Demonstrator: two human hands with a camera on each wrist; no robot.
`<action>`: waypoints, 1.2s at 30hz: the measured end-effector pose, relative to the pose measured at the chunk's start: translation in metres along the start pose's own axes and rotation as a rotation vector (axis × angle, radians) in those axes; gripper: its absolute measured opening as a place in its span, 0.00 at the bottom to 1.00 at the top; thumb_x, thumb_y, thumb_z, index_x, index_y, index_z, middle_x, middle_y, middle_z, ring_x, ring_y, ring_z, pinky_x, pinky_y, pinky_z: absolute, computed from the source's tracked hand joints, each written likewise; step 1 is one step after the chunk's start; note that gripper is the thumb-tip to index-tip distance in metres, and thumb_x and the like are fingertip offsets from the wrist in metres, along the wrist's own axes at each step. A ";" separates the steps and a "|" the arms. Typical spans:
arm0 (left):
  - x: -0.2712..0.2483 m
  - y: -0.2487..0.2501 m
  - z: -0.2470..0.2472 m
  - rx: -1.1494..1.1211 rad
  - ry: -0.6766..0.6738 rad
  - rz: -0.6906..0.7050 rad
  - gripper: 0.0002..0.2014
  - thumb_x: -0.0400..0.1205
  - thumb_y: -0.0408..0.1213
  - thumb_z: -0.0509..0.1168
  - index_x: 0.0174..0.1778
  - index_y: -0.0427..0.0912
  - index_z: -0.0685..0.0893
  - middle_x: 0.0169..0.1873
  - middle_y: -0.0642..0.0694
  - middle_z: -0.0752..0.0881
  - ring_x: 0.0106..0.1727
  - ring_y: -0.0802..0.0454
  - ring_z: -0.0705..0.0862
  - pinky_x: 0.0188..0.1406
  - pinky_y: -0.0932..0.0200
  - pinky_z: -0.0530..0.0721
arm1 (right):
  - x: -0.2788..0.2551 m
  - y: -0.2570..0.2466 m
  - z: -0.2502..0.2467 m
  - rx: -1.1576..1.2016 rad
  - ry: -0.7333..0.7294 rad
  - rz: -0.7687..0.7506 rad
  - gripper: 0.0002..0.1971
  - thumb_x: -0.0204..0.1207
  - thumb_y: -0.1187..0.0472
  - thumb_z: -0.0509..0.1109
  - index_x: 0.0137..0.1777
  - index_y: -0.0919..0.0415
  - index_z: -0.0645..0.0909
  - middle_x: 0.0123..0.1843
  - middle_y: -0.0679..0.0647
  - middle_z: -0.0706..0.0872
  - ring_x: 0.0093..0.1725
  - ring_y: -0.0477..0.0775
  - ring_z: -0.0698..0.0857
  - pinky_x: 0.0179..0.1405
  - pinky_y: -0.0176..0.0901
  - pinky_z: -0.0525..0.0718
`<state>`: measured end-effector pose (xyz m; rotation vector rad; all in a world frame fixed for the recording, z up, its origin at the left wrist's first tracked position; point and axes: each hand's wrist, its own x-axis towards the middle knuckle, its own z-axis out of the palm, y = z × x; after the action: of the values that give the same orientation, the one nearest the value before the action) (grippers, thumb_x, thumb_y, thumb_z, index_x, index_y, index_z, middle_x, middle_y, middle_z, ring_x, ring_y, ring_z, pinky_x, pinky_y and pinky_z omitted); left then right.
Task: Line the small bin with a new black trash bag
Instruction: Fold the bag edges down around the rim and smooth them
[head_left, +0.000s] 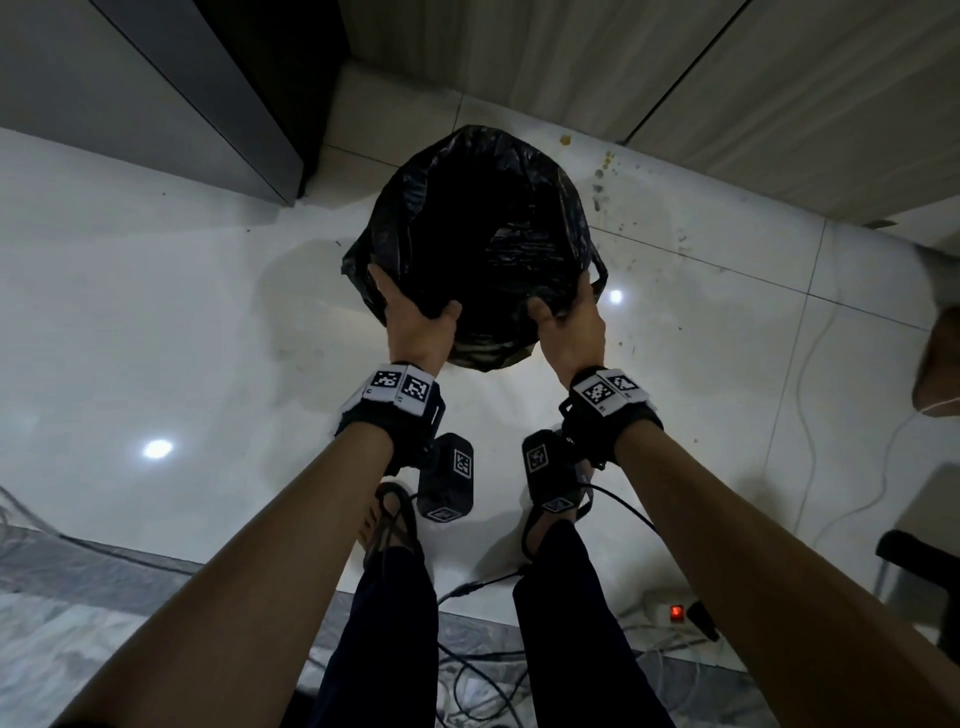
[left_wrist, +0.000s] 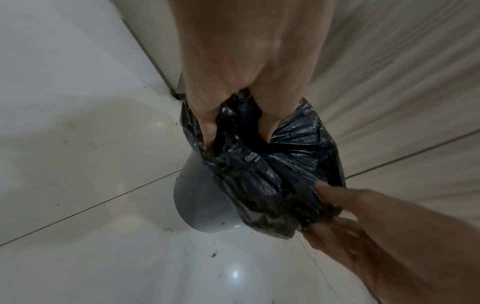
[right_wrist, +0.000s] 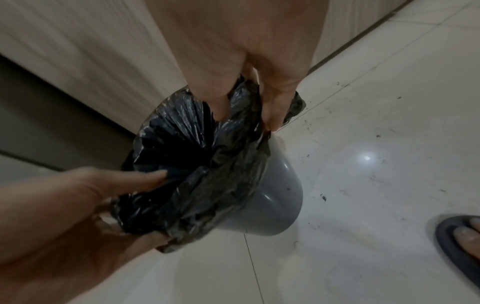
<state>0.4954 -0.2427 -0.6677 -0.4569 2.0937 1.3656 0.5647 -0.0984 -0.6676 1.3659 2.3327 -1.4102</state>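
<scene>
I see my left hand (head_left: 415, 325) pinching bag (head_left: 483, 228) rim, right hand (head_left: 569, 325) pinching opposite rim, grey bin (left_wrist: 200, 207) under both

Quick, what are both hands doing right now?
Left hand: fingers grip the black trash bag at the bin's rim.
Right hand: grips the bag's rim too.

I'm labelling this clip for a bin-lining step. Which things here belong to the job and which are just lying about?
Belong to the job:
black trash bag, draped over the rim
grey bin
left hand and right hand, both gripping the bag's edge

Just lying about:
power strip
cables
floor debris
</scene>
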 end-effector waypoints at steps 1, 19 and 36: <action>0.004 0.002 0.000 -0.007 0.006 -0.029 0.51 0.79 0.35 0.69 0.84 0.46 0.35 0.83 0.40 0.62 0.81 0.43 0.66 0.82 0.52 0.64 | 0.006 0.000 -0.001 -0.007 -0.006 0.019 0.30 0.81 0.56 0.67 0.81 0.54 0.61 0.65 0.58 0.85 0.61 0.61 0.84 0.60 0.49 0.82; 0.065 0.024 -0.014 0.003 0.201 -0.039 0.36 0.78 0.44 0.70 0.80 0.50 0.61 0.77 0.36 0.65 0.69 0.40 0.74 0.64 0.57 0.72 | 0.062 -0.019 -0.012 0.007 0.041 -0.101 0.40 0.82 0.62 0.66 0.86 0.48 0.44 0.78 0.64 0.62 0.59 0.61 0.79 0.58 0.49 0.79; 0.108 0.036 -0.028 0.122 0.001 0.036 0.26 0.78 0.47 0.65 0.74 0.53 0.71 0.67 0.43 0.83 0.65 0.42 0.82 0.70 0.45 0.79 | 0.113 -0.007 -0.020 -0.299 0.049 -0.174 0.26 0.81 0.42 0.62 0.78 0.47 0.70 0.69 0.60 0.81 0.69 0.67 0.77 0.64 0.60 0.79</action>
<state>0.3840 -0.2494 -0.7035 -0.3706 2.1810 1.2484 0.4990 -0.0122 -0.7064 1.1512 2.6169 -1.0161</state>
